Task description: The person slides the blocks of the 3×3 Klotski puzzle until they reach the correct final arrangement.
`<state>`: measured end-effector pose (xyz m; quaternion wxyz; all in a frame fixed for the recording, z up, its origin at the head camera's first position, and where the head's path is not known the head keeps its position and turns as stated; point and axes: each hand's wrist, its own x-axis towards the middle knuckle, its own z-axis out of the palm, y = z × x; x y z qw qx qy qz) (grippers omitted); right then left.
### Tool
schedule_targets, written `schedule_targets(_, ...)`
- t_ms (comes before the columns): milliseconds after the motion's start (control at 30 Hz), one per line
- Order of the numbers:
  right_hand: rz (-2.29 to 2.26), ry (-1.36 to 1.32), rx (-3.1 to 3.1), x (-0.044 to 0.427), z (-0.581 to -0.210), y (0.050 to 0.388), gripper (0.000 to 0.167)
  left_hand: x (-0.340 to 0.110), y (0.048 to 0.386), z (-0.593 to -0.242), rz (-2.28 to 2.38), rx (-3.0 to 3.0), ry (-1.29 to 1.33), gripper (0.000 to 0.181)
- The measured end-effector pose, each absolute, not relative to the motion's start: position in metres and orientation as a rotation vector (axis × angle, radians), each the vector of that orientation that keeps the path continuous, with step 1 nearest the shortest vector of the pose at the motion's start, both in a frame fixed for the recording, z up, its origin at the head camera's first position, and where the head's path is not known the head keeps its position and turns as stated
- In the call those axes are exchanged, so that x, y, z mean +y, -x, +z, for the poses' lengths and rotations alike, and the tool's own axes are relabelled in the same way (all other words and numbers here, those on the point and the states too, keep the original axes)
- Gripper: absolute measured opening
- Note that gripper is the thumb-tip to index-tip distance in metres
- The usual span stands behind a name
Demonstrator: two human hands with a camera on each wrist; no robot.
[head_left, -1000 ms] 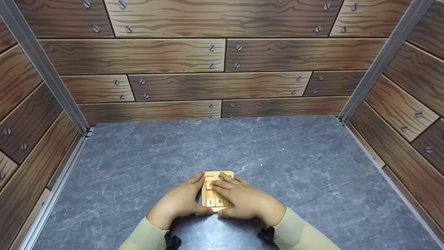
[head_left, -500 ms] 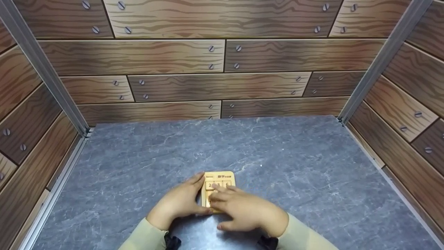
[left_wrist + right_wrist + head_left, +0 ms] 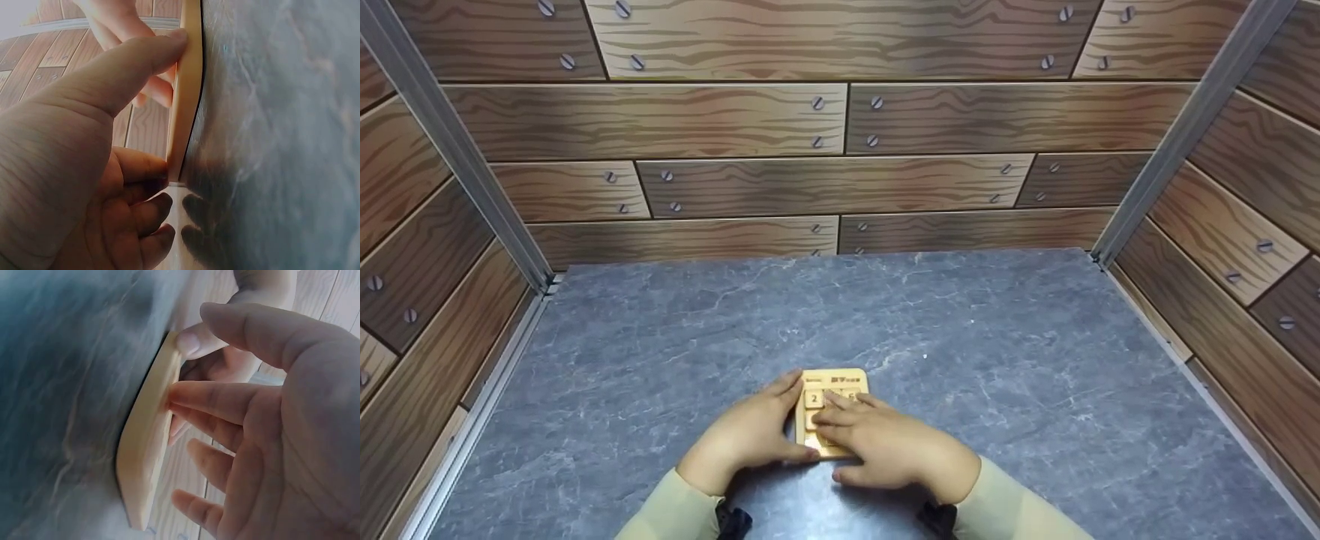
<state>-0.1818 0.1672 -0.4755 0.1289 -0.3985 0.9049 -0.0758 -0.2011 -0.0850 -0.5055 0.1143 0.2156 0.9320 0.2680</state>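
Observation:
A small wooden number slide puzzle point(image 3: 840, 374) lies flat on the marbled table. My left hand point(image 3: 748, 433) holds it by the left side, thumb on the near edge and a fingertip at the far left corner. That grip also shows along the puzzle's edge point(image 3: 188, 84) in the left wrist view. My right hand point(image 3: 896, 446) reaches over from the right with extended fingers, their tips on the tiles and the thumb off the board. In the top row a tile marked 2 point(image 3: 814, 399) shows; most lower tiles are hidden under the right hand.
The grey-blue marbled tabletop point(image 3: 735, 315) spreads around the puzzle. Wood-plank panels point(image 3: 840, 120) wall in the back and sides, with metal corner posts point(image 3: 472, 157) at both back corners.
My right hand has shifted nearer on the board, baring more of the top row and covering the lower tiles. Its thumb has come away from the near edge. The left hand stays put.

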Motion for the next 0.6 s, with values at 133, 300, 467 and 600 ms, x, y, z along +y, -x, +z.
schedule_targets(133,-0.267,1.126,2.615,0.171,-0.479,0.189,0.074,-0.085,0.201,-0.506,0.786,2.729,-0.629,0.123)
schedule_targets(300,-0.258,1.119,2.615,0.176,-0.476,0.192,0.075,-0.085,0.201,-0.506,0.785,2.726,-0.630,0.123)
schedule_targets(467,-0.250,1.089,2.632,0.184,-0.464,0.189,0.067,-0.085,0.201,-0.506,0.783,2.728,-0.629,0.123)
schedule_targets(600,-0.188,1.113,2.600,0.185,-0.456,0.181,0.060,-0.085,0.201,-0.505,0.787,2.727,-0.623,0.123)
